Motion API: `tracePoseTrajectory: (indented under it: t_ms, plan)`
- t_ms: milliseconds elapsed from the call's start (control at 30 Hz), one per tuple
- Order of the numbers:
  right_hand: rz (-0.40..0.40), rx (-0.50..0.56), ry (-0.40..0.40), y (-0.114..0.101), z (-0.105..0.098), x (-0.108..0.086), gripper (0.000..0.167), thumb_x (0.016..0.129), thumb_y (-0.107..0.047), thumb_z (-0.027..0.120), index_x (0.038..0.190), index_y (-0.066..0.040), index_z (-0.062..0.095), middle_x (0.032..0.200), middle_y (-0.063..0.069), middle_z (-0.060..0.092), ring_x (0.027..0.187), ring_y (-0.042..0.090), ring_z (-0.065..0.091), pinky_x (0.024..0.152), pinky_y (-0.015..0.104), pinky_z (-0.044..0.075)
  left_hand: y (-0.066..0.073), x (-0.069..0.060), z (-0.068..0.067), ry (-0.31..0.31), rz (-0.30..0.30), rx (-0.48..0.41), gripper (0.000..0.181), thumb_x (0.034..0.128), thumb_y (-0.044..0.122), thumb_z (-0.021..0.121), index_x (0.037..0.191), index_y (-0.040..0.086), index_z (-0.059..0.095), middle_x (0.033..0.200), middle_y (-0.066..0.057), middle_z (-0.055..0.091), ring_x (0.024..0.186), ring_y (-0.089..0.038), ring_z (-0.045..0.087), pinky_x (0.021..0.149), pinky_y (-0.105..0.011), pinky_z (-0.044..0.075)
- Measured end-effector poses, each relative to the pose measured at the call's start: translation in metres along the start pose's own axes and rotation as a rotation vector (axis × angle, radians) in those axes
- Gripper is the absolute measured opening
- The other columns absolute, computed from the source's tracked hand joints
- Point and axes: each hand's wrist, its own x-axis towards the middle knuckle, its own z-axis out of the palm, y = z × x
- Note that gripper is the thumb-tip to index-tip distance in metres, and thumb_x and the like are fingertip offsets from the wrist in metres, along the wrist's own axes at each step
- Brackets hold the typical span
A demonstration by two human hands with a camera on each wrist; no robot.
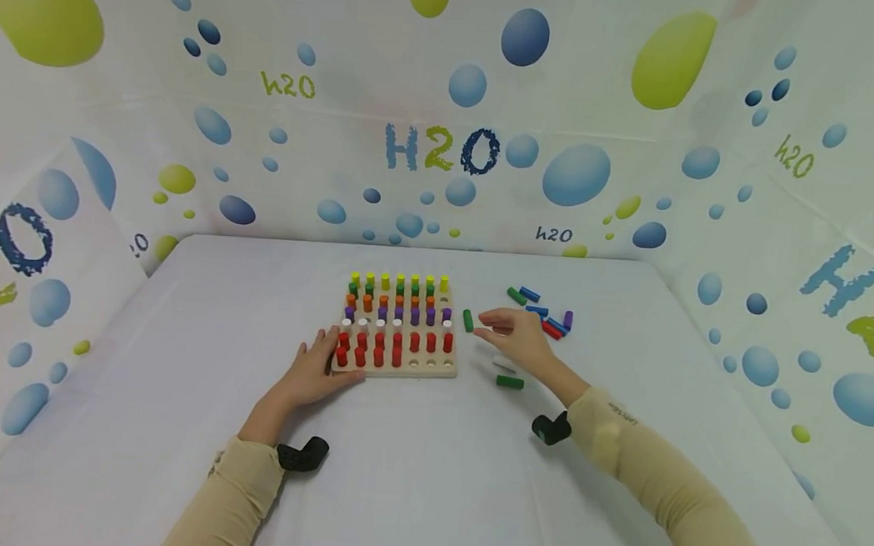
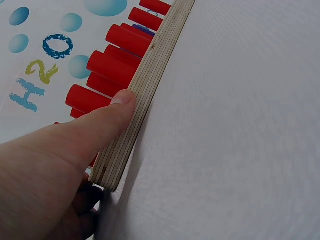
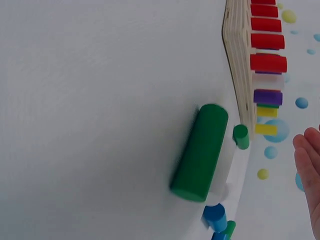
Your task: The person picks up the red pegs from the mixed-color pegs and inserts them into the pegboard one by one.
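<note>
A wooden pegboard (image 1: 401,373) stands on the table with rows of yellow, green, orange, purple, white and red pegs upright in it. My left hand (image 1: 314,374) grips its near left corner. The thumb (image 2: 122,100) lies against the layered front edge, and the other fingers are at the left side, partly hidden. To the right of the board my right hand (image 1: 516,336) hovers with thumb and fingers apart and nothing between them. Just beyond its fingertips lies a loose green peg (image 1: 467,321). Below the hand are a white peg (image 1: 504,364) and another green peg (image 1: 510,382).
Farther right lie several loose pegs, among them a green peg (image 1: 516,295), a blue peg (image 1: 529,294), a red peg (image 1: 551,330) and a purple peg (image 1: 568,320). A few holes (image 1: 431,364) at the board's front right hold no peg. Printed sheets surround the white table.
</note>
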Motion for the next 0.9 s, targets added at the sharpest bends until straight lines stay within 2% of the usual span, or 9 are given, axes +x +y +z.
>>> tracePoseTrajectory:
  t_ms: [267,533,900]
  plan:
    - [0.017,-0.013,0.045,0.016,-0.01,-0.002,0.034,0.081,-0.024,0.07,0.107,-0.002,0.067,0.104,0.01,0.067,0.094,0.021,0.063,0.082,0.033,0.051,-0.001,0.0,0.001,0.005,-0.004,0.001,0.101,0.0789,0.053,0.063,0.144,-0.005,0.011,0.148,-0.025,0.015,0.137,-0.038,0.003,0.107,-0.054,-0.005]
    - [-0.011,-0.037,0.103,0.032,-0.023,-0.005,0.032,0.081,-0.02,0.07,0.104,0.002,0.067,0.1,0.013,0.068,0.091,0.025,0.063,0.081,0.036,0.051,-0.001,0.0,0.001,0.005,-0.005,-0.002,0.101,0.0788,0.052,0.063,0.144,-0.005,0.011,0.148,-0.025,0.015,0.137,-0.038,0.003,0.107,-0.054,-0.005]
    - [-0.004,-0.103,0.135,0.049,-0.035,-0.007,0.031,0.082,-0.019,0.07,0.103,0.003,0.067,0.099,0.015,0.068,0.09,0.026,0.064,0.079,0.036,0.052,-0.002,0.0,0.002,0.01,-0.008,-0.001,0.101,0.0785,0.052,0.064,0.144,-0.005,0.012,0.148,-0.025,0.015,0.137,-0.038,0.004,0.107,-0.054,-0.005]
